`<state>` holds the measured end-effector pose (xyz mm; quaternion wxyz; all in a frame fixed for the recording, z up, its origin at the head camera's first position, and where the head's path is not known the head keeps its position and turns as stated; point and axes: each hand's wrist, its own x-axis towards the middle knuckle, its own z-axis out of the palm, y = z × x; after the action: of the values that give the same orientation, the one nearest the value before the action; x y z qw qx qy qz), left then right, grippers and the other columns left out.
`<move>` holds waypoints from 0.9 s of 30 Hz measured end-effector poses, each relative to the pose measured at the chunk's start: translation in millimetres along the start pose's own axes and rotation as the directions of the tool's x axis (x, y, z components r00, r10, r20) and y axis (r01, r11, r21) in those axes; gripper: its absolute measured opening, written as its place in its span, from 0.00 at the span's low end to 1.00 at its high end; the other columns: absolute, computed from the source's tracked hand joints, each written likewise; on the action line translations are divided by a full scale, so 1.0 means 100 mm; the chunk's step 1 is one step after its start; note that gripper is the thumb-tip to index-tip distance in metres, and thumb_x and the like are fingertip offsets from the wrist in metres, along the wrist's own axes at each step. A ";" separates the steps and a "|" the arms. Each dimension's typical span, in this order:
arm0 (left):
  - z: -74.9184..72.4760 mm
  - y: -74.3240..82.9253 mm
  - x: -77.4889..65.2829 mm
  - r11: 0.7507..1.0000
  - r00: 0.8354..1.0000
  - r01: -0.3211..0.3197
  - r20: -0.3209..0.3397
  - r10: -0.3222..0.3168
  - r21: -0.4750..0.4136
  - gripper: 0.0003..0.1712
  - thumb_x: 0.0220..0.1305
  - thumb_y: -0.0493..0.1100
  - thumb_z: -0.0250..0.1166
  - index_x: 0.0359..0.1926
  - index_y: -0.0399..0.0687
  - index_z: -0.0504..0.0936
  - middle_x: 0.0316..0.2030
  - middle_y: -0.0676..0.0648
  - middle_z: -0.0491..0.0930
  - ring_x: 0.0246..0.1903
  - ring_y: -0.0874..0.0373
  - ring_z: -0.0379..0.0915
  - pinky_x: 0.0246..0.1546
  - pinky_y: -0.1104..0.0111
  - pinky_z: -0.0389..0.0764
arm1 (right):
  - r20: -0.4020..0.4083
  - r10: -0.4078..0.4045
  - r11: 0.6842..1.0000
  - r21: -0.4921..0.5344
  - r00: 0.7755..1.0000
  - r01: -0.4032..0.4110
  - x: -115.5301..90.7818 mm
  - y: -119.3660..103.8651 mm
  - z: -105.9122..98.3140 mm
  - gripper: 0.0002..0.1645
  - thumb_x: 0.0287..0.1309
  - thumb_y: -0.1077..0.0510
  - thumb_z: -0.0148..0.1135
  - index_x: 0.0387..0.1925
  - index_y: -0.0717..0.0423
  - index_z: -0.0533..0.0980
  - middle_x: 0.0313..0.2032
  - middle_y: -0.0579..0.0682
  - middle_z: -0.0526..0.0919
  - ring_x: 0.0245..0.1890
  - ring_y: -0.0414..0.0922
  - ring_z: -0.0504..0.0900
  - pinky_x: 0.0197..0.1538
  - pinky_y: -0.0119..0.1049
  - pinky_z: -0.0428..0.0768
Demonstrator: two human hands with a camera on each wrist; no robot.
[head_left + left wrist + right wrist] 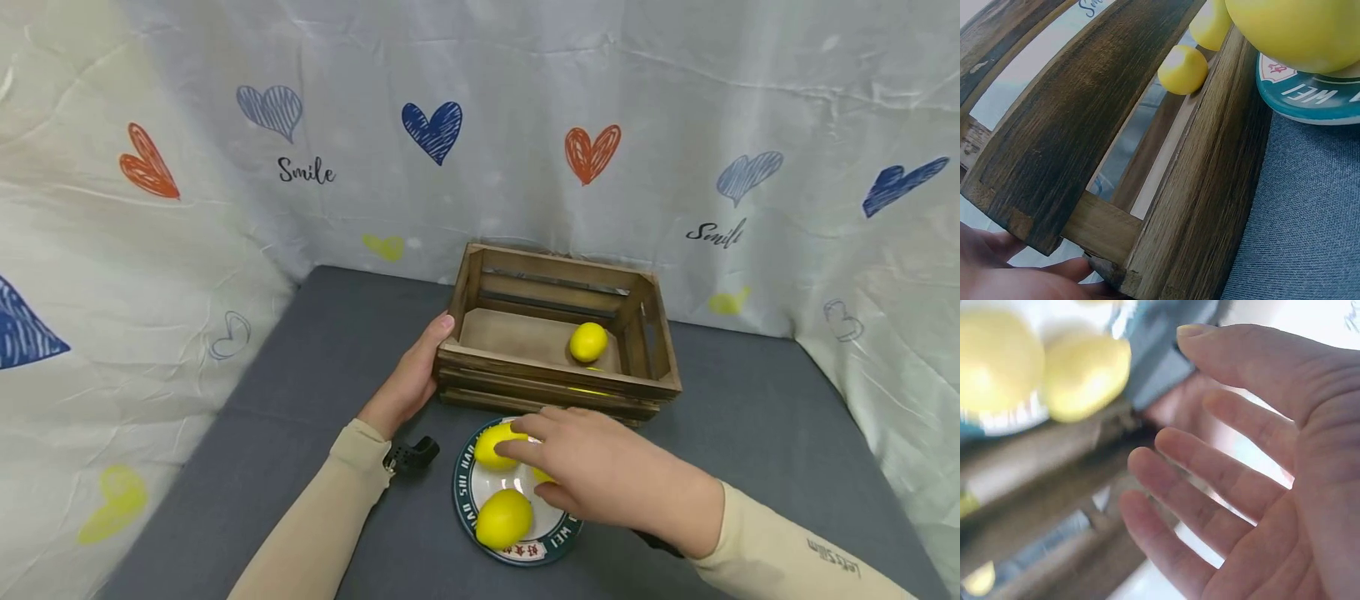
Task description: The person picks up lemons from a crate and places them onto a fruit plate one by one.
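My left hand grips the left front corner of a slatted brown wooden crate, thumb at its rim. Inside, toward the right, lies a yellow lemon; a second shows partly behind the front slats. In front of the crate sits a round plate with a dark green lettered rim. On it are a lemon at the back, another lemon nearer me, and one mostly covered by my right hand. That hand hovers over the plate; in the right wrist view its fingers are spread, holding nothing.
The crate and plate stand on a grey cloth-covered table. A white curtain printed with hearts hangs behind the crate and along both sides. A black band is at my left wrist.
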<state>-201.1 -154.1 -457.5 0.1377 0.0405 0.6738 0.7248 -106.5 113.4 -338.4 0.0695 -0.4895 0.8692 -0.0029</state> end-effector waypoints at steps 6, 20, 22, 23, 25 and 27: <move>-0.05 -0.01 -0.02 1.000 1.000 0.011 -0.013 -0.012 -0.022 0.51 0.79 0.69 0.46 0.89 0.53 0.39 0.88 0.46 0.35 0.87 0.45 0.34 0.85 0.39 0.40 | -0.082 0.020 1.000 0.018 0.996 -0.019 0.05 0.32 -0.43 0.31 0.65 0.49 0.78 0.68 0.41 0.81 0.63 0.42 0.84 0.60 0.43 0.84 0.58 0.45 0.88; -0.05 -0.06 -0.01 0.999 1.000 0.015 -0.008 -0.016 -0.028 0.50 0.79 0.68 0.45 0.89 0.53 0.39 0.89 0.46 0.35 0.87 0.44 0.34 0.85 0.38 0.40 | 0.090 0.225 0.973 0.024 0.970 -0.227 0.46 1.26 -0.67 0.25 0.70 0.53 0.71 0.66 0.46 0.83 0.60 0.49 0.86 0.61 0.53 0.85 0.62 0.55 0.84; -0.04 -0.05 -0.01 0.999 1.000 0.012 -0.002 -0.012 -0.030 0.50 0.79 0.68 0.46 0.89 0.53 0.39 0.88 0.46 0.36 0.86 0.44 0.35 0.85 0.38 0.41 | 0.137 0.245 0.968 0.024 0.960 -0.251 0.52 1.36 -0.62 0.25 0.70 0.52 0.71 0.66 0.48 0.83 0.60 0.51 0.87 0.60 0.53 0.86 0.61 0.55 0.85; -0.03 -0.05 0.00 1.000 1.000 0.008 0.000 -0.008 -0.030 0.50 0.79 0.68 0.46 0.89 0.53 0.39 0.88 0.46 0.36 0.86 0.43 0.36 0.85 0.38 0.41 | 0.159 0.256 0.964 0.023 0.953 -0.263 0.54 1.40 -0.59 0.26 0.70 0.52 0.71 0.67 0.48 0.82 0.61 0.53 0.86 0.60 0.54 0.86 0.62 0.55 0.85; -0.01 -0.04 0.01 0.999 1.000 0.002 -0.003 -0.002 -0.033 0.51 0.79 0.69 0.47 0.89 0.54 0.40 0.88 0.45 0.37 0.86 0.43 0.37 0.85 0.38 0.41 | 0.198 0.277 0.958 0.017 0.940 -0.286 0.58 1.47 -0.54 0.27 0.70 0.51 0.71 0.68 0.49 0.81 0.64 0.55 0.85 0.61 0.55 0.85 0.62 0.56 0.84; 0.00 -0.03 0.02 0.999 1.000 -0.005 -0.003 0.005 -0.036 0.51 0.78 0.68 0.47 0.89 0.54 0.40 0.88 0.45 0.38 0.86 0.42 0.37 0.85 0.38 0.41 | 0.238 0.303 0.948 0.022 0.923 -0.317 0.61 1.53 -0.49 0.28 0.70 0.51 0.71 0.69 0.49 0.81 0.66 0.56 0.84 0.63 0.56 0.84 0.64 0.57 0.83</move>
<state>-202.8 -153.3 -460.9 0.1359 0.0387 0.6608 0.7371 -274.4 137.9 -308.3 0.1849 -0.3403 0.9211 0.0392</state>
